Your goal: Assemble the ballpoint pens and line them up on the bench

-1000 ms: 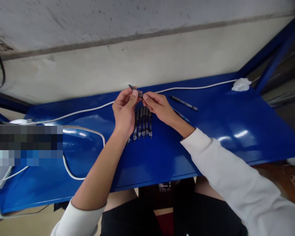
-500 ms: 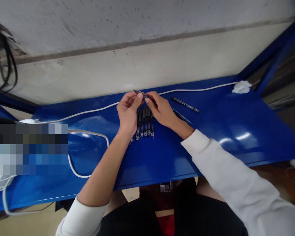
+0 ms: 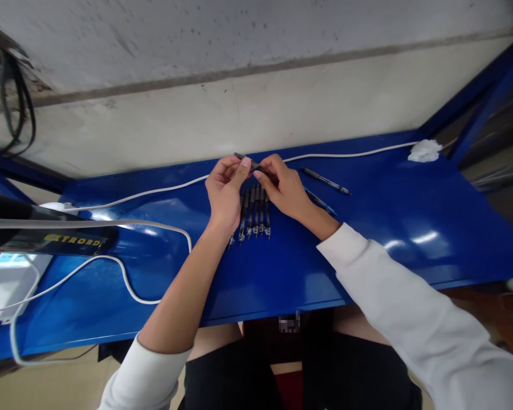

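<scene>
Near the back of the blue table (image 3: 282, 273), my left hand (image 3: 226, 191) pinches a dark pen (image 3: 240, 156) between thumb and fingers. My right hand (image 3: 284, 188) is closed on the pen's other end, its fingers hiding much of it. Several black pens (image 3: 255, 213) with clear barrels lie side by side just below and between my hands, tips toward me. Another black pen (image 3: 326, 181) rests at an angle to the right of my right hand. Partly behind my right wrist lies a blue pen (image 3: 321, 203).
A white cable (image 3: 346, 155) runs along the table's back edge to a crumpled white wad (image 3: 425, 151). On the left are a black object with yellow lettering (image 3: 72, 240), a white power strip (image 3: 8, 285) and looping white cords (image 3: 123, 273). A wall (image 3: 256, 114) stands behind.
My right hand has shifted slightly away from my left, and more of the pen shows between them. The camera view has moved a little. The pens on the table stay in place.
</scene>
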Available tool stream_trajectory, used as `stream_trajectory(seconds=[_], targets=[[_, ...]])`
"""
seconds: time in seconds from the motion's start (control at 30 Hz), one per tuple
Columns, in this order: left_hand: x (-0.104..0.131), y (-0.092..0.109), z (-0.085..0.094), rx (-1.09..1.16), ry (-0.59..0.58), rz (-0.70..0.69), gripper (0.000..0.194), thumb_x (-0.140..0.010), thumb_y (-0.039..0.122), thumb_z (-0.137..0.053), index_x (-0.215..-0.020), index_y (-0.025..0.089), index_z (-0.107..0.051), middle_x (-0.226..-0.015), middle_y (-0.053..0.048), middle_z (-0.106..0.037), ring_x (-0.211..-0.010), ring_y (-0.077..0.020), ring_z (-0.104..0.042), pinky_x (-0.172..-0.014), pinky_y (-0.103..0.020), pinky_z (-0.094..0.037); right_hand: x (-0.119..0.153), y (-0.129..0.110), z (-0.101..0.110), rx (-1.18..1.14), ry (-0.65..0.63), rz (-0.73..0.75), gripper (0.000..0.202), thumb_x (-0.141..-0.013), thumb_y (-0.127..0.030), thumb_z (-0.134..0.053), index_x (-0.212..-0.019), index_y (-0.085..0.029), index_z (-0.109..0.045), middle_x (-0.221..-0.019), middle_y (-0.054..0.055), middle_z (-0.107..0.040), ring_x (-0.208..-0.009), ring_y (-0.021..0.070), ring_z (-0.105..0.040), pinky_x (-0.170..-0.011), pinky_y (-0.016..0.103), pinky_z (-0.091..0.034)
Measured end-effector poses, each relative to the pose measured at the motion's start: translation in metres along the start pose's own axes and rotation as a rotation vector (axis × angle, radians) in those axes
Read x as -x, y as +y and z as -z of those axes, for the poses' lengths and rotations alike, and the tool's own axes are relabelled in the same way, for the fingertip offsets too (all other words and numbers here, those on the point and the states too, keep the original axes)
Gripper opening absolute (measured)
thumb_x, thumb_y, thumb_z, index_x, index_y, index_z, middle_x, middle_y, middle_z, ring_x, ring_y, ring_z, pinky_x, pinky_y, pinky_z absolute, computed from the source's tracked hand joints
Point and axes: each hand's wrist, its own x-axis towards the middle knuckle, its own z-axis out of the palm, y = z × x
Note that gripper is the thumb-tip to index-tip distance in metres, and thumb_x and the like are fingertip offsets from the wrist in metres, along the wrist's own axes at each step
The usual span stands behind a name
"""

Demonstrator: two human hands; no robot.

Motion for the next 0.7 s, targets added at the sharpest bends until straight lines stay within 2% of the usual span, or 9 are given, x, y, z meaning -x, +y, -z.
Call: stream_trajectory(seconds=[0.13,0.23,0.47,0.6,0.7], targets=[[-0.0011,0.0021,0.0011,-0.023,-0.046,0.011,0.027,-0.093,0.050,-0.095,-0.100,0.026,-0.085,-0.115,-0.007,-0.083,-0.108,-0.0223,-0.078,-0.097,-0.035,-0.062,-0.0006,-0.0030,0.0011,0.018,-0.027,0.042,0.041,-0.121,-0.064,-0.043,-0.108,-0.027,-0.056,-0.091,0.002,-0.069,-0.077,0.0208,-0.060,-0.076,0.036,-0.040],[-0.0014,0.0029,0.0019,-0.063,-0.044,-0.001,0.025,-0.096,0.051,-0.092,-0.099,0.027,-0.087,-0.113,-0.006,-0.084,-0.106,-0.0218,-0.078,-0.095,-0.035,-0.062,-0.0008,-0.0033,0.0018,0.019,-0.042,0.049,0.045,-0.123,-0.060,-0.034,-0.103,-0.027,-0.056,-0.090,0.002,-0.067,-0.079,0.0205,-0.060,-0.078,0.037,-0.040],[0.0007,0.0030,0.0003,-0.098,0.010,-0.040,0.025,-0.095,0.048,-0.094,-0.091,0.026,-0.084,-0.096,-0.001,-0.078,-0.092,-0.0170,-0.072,-0.086,-0.030,-0.060,-0.0001,0.0033,-0.0011,-0.009,-0.036,0.052,0.035,-0.121,-0.058,-0.045,-0.111,-0.026,-0.055,-0.098,0.005,-0.075,-0.084,0.0221,-0.067,-0.080,0.037,-0.045],[-0.0009,0.0062,0.0009,-0.125,0.051,-0.063,0.029,-0.094,0.050,-0.095,-0.086,0.025,-0.080,-0.091,-0.001,-0.077,-0.088,-0.0168,-0.070,-0.085,-0.030,-0.060,0.0009,0.0059,-0.0027,-0.028,-0.020,0.036,0.029,-0.117,-0.057,-0.053,-0.111,-0.029,-0.049,-0.097,0.004,-0.074,-0.082,0.0244,-0.068,-0.075,0.038,-0.046],[-0.0048,0.0084,0.0041,-0.110,0.093,-0.061,0.033,-0.093,0.051,-0.095,-0.085,0.024,-0.077,-0.090,-0.001,-0.076,-0.088,-0.0170,-0.071,-0.085,-0.031,-0.059,0.0012,0.0034,-0.0020,-0.013,-0.008,0.038,0.027,-0.117,-0.055,-0.056,-0.117,-0.028,-0.052,-0.093,0.002,-0.072,-0.076,0.0229,-0.064,-0.072,0.036,-0.043]])
